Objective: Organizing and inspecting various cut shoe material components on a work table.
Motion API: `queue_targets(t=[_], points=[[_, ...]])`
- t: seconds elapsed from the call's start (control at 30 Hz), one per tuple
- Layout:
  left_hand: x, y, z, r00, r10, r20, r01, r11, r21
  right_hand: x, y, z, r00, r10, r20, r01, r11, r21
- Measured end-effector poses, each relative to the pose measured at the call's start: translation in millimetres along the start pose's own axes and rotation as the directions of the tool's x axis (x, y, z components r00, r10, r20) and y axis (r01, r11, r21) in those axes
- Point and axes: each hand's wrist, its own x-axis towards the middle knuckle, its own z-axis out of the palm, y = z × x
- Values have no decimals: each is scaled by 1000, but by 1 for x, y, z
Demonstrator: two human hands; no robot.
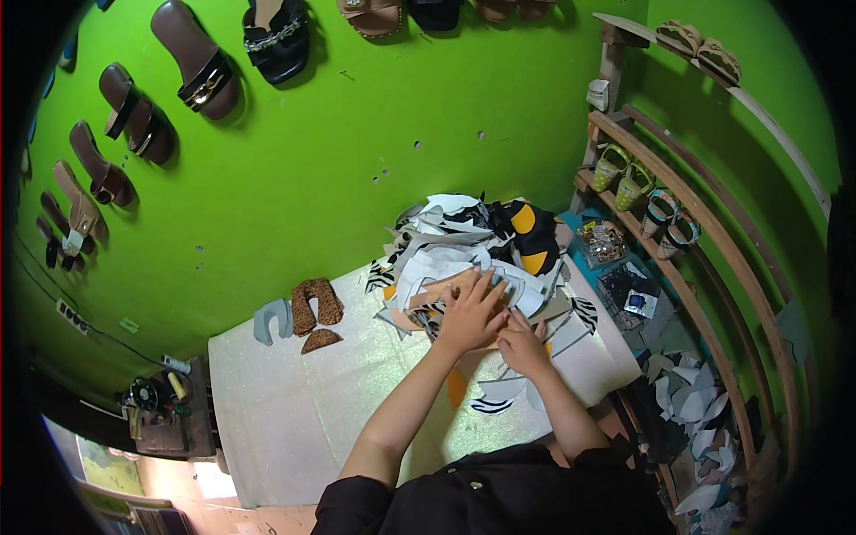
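My left hand (474, 314) lies with fingers spread on a heap of cut material scraps (437, 259), pressing on tan and white pieces at its near side. Close beside it, my right hand (524, 346) rests on the heap's near edge, fingers apart and partly bent; I see nothing held in it. White, grey, black, yellow and zebra-striped offcuts make up the heap. Some stray pieces, including a zebra-striped scrap (491, 406), lie nearer me. Left of the heap, leopard-print cut pieces (317, 303) and a grey U-shaped piece (273, 321) lie apart on the table.
The table (294, 419) has a pale, shiny cover and stands against a green wall with sandals (198, 62) hung on it. To the right is a wooden rack (704, 196) with shoes, and bins of small parts (602, 241). A cluttered side stand (169, 410) sits at the left.
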Motion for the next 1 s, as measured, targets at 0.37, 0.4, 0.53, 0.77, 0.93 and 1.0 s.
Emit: queue_targets(t=[0.37, 0.4, 0.53, 0.77, 0.93, 1.0], points=[[-16, -31, -7, 972, 233, 17, -230, 966, -123, 14, 34, -7, 661, 293, -690, -123, 950, 286], [-23, -32, -6, 972, 235, 23, -231, 966, -121, 16, 34, -11, 669, 245, -702, -138, 969, 206], [-45, -32, -3, 960, 272, -68, -277, 956, -97, 30, 34, -22, 875, 44, -483, -13, 998, 67], [-56, -25, -2, 956, 270, -112, -281, 954, -103, 77, 7, -13, 919, 57, -389, -113, 986, -123], [-60, -20, -4, 968, 227, -104, -238, 965, -113, 81, 3, -17, 921, -104, -376, 20, 975, -220], [-60, -20, -5, 970, 223, -103, -233, 968, -99, 82, 2, -19, 907, -114, -404, 33, 979, -203]])
